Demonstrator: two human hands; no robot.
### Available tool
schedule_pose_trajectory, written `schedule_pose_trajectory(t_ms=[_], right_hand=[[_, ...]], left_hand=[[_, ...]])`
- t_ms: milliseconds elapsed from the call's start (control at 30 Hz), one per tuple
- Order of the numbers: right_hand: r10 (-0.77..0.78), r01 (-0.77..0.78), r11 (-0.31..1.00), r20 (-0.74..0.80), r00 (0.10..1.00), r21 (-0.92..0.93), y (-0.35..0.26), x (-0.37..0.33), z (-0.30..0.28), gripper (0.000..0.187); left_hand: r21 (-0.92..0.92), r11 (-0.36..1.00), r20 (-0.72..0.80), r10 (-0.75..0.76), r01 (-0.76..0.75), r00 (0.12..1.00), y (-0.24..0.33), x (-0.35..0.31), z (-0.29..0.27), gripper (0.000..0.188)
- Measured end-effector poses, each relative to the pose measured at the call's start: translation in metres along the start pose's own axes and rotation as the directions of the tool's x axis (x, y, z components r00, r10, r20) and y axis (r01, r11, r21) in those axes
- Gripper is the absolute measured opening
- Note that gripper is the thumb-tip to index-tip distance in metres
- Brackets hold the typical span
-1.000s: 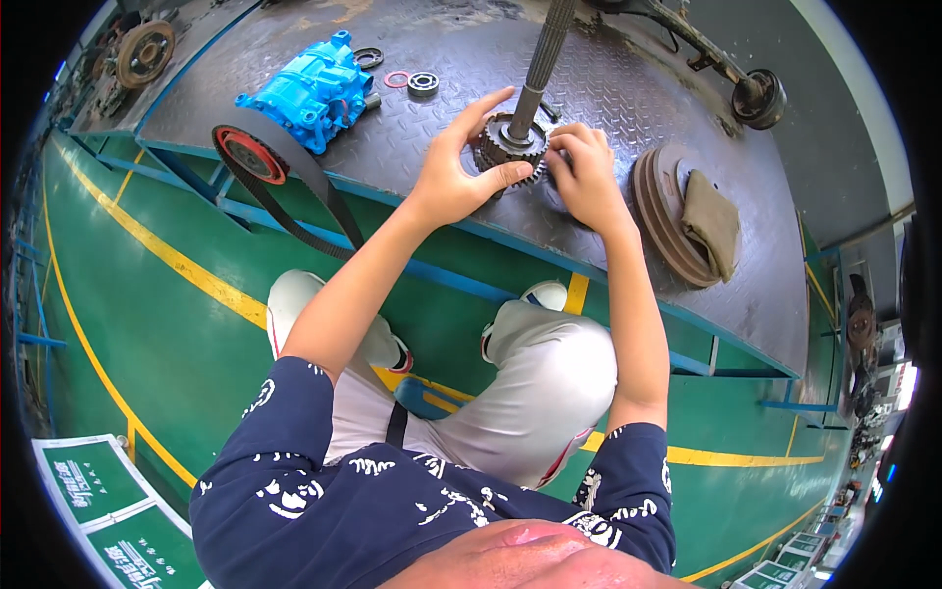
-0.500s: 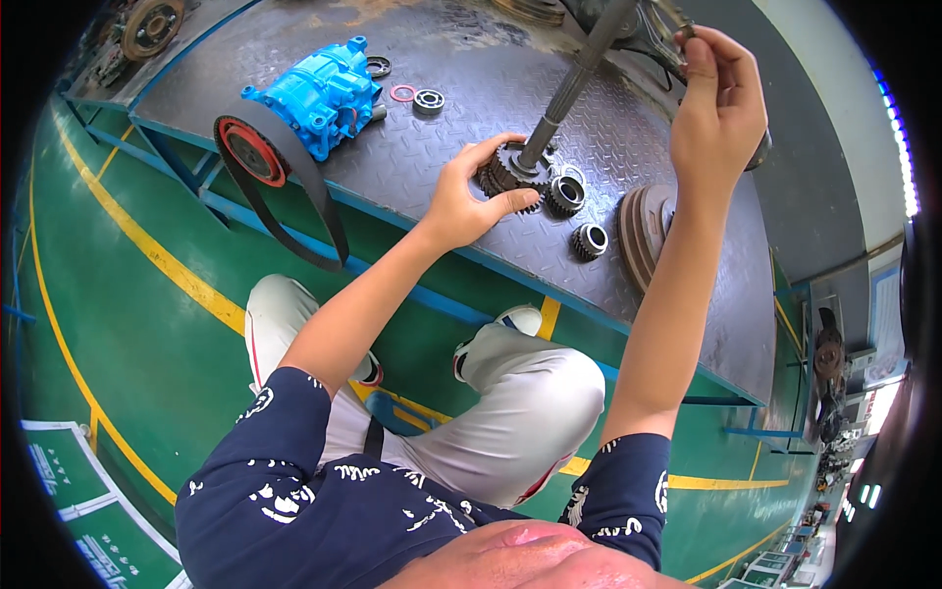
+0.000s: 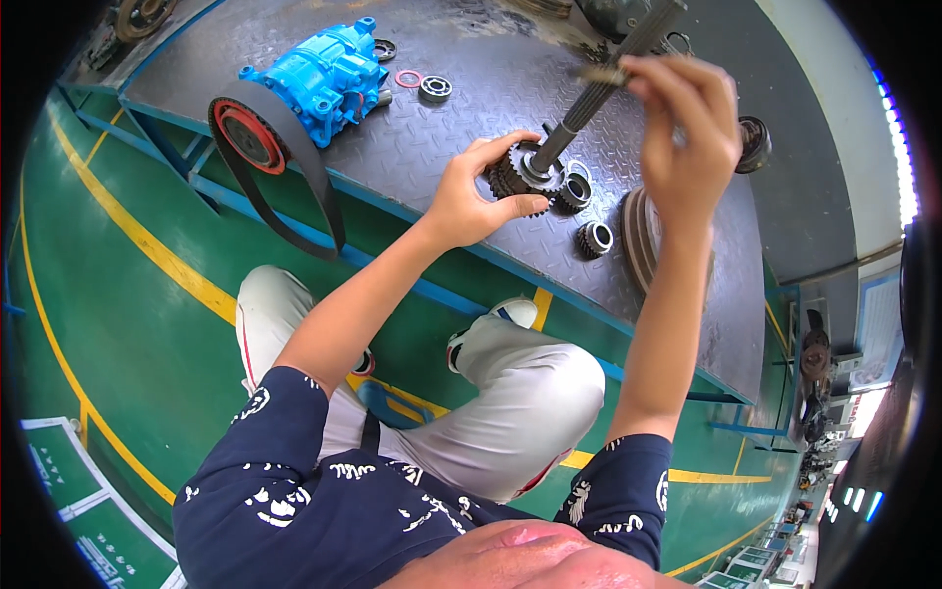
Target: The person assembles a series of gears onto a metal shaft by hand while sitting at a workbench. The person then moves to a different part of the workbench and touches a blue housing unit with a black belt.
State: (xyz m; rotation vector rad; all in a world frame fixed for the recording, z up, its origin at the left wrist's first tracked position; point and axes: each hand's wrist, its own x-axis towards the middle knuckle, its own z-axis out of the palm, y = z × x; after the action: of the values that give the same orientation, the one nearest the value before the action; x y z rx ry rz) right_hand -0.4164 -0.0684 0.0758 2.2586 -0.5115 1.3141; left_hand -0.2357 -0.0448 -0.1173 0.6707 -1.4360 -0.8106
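Green workshop flooring [image 3: 147, 324] marked with yellow lines surrounds a blue-framed metal table [image 3: 442, 128], where you sit at its near edge with both hands raised over the work. Your left hand [image 3: 469, 201] steadies a toothed gear [image 3: 522, 179] close to that near edge, thumb and fingers clamped around its side, while a long splined shaft [image 3: 594, 96] rises from its centre. Your right hand [image 3: 690, 137] is lifted beside the upper shaft, thumb and forefinger pinched together on a thin brownish piece [image 3: 601, 75]; blur makes it hard to tell whether that piece encircles the shaft or only passes in front of it.

A loosened left grip could let the tall shaft topple, and a careless pinch could drop the thin piece. Two small gears [image 3: 575, 192] [image 3: 596, 240] lie on the right of the clasped one; a knock might send the nearer rolling off the near edge.

Your left forearm slants inward from the lower left, wrist low; your right forearm climbs almost vertically, wrist high, fingers curled toward the shaft.
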Motion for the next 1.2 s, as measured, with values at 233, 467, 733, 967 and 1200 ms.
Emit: schedule_pose_trajectory(t_ms=[233, 467, 733, 967, 1200], right_hand=[[0.171, -0.221, 0.944, 0.211, 0.963, 0.247, -0.03, -0.091, 0.005, 0.023], [0.549, -0.606, 0.644, 0.269, 0.791, 0.467, -0.031, -0.11, 0.025, 0.068], [0.584, -0.786, 0.43, 0.527, 0.617, 0.444, -0.04, -0.097, 0.023, 0.066], [0.456, -0.593, 0.776, 0.457, 0.764, 0.215, -0.032, -0.087, 0.018, 0.07], [0.438, -0.534, 0.83, 0.406, 0.802, 0.159, -0.04, -0.07, 0.018, 0.075]], left_hand=[[0.068, 0.996, 0.002, 0.064, -0.064, 0.998, -0.004, -0.001, 0.002, 0.082], [0.075, 0.995, -0.006, 0.066, -0.065, 0.998, 0.0, -0.003, 0.003, 0.087], [-0.082, 0.996, 0.023, 0.043, -0.041, 0.999, 0.001, -0.003, 0.004, 0.096], [-0.068, 0.996, 0.008, 0.063, -0.062, 0.998, 0.004, -0.004, 0.007, 0.084], [0.002, 0.995, -0.017, 0.098, -0.098, 0.995, 0.007, -0.004, 0.004, 0.084]])
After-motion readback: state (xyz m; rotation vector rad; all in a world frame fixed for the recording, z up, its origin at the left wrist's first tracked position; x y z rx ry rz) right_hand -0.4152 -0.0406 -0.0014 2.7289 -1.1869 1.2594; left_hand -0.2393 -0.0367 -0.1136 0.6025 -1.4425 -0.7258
